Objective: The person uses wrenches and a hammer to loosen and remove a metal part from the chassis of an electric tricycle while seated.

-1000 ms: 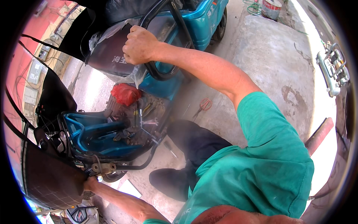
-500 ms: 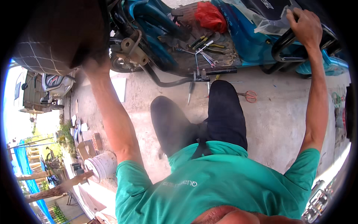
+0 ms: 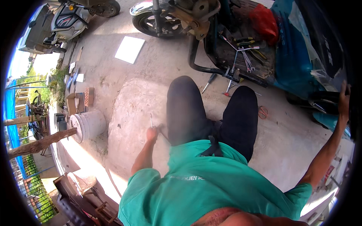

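Observation:
My left hand (image 3: 152, 133) is low beside my left knee, closed around a thin tool with a bright metal shaft (image 3: 151, 119) that points forward. Its handle is hidden in my fist, so I cannot tell the kind. Out at the far right, my right hand (image 3: 344, 100) lies against the rear of a teal scooter (image 3: 292, 56), by the black seat (image 3: 320, 35), fingers stretched out. On the scooter's footboard lie several wrenches (image 3: 247, 62), pliers (image 3: 245, 41) and a red plastic bag (image 3: 264, 23).
On the concrete floor are a screwdriver (image 3: 209, 83), red-handled scissors (image 3: 263, 112) and a white square panel (image 3: 129, 49). A white bucket (image 3: 92, 124) stands at left near a wooden post (image 3: 45, 143). The scooter's front wheel (image 3: 147, 24) and another parked vehicle (image 3: 68, 22) are ahead.
My view has swung left. My left hand has come down from a dark object at upper left and now shows a thin tool. My right hand stays at the scooter's rear.

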Tool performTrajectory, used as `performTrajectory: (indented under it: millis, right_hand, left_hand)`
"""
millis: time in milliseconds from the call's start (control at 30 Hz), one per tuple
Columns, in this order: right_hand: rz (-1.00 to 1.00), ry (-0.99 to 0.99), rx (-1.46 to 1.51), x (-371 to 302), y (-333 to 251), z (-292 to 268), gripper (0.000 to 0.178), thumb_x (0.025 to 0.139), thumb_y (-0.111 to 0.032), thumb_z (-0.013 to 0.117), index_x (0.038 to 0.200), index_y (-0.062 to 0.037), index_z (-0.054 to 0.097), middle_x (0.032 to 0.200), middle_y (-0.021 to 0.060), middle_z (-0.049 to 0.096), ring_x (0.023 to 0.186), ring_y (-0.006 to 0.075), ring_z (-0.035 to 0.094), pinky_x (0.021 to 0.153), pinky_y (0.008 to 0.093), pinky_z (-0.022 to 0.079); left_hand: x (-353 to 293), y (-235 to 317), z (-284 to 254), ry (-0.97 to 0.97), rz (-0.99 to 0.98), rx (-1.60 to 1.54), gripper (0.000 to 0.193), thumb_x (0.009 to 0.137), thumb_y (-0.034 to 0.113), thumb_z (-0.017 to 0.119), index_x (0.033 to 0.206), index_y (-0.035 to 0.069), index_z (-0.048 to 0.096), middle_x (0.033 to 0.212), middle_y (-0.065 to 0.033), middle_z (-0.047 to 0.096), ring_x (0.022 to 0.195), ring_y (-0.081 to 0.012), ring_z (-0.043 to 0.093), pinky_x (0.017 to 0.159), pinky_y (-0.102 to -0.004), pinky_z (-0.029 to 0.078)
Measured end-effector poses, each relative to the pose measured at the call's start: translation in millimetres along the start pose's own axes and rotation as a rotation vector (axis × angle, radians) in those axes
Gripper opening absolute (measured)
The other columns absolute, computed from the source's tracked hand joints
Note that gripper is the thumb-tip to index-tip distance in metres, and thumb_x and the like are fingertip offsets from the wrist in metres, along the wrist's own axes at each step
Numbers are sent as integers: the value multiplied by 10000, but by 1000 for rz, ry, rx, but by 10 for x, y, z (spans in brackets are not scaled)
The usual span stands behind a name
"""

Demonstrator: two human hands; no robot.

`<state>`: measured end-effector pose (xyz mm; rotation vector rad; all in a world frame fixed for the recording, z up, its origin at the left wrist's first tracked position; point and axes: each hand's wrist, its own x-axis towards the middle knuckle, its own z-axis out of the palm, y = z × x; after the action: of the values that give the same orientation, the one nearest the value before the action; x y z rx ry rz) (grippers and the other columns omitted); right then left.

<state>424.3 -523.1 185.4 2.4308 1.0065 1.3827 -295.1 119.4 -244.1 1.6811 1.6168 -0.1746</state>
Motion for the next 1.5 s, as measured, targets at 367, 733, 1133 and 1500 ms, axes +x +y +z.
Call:
performTrajectory:
  millis: [367, 733, 1133, 1500]
  right_hand:
    - [232, -167, -173, 701, -1064, -799, 336, 930, -405, 690, 806, -102, 768, 707, 73, 672, 723, 276, 657, 749, 423, 510]
    - [187, -104, -135, 680, -1058, -783, 299, 911, -374, 715, 783, -105, 748, 716, 82, 653, 761, 304, 654, 784, 432, 503]
    - [164, -63, -132, 662, -1064, -757, 284, 903, -357, 719, 774, -105, 741, 702, 78, 633, 746, 305, 644, 800, 425, 502]
    - [177, -52, -222, 657, -1082, -715, 296, 925, -365, 715, 783, -105, 734, 725, 58, 643, 722, 263, 640, 764, 415, 500]
  left_hand:
    - [-988, -1008, 831, -250, -107, 209, 453, 971, 399, 607, 917, -43, 690, 665, -144, 626, 493, -281, 591, 427, -424, 473]
    - [-798, -956, 522, -193, 22, 275, 408, 904, 356, 665, 909, -51, 685, 694, -154, 649, 517, -246, 607, 462, -411, 481]
    - [221, -455, -794, -534, -401, -174, 310, 903, 301, 666, 977, 1, 683, 739, -69, 625, 541, -192, 583, 467, -357, 454]
    - [1494, 1029, -341, -714, -222, -110, 365, 978, 400, 522, 773, 99, 545, 554, -8, 444, 371, -149, 345, 377, -316, 281]
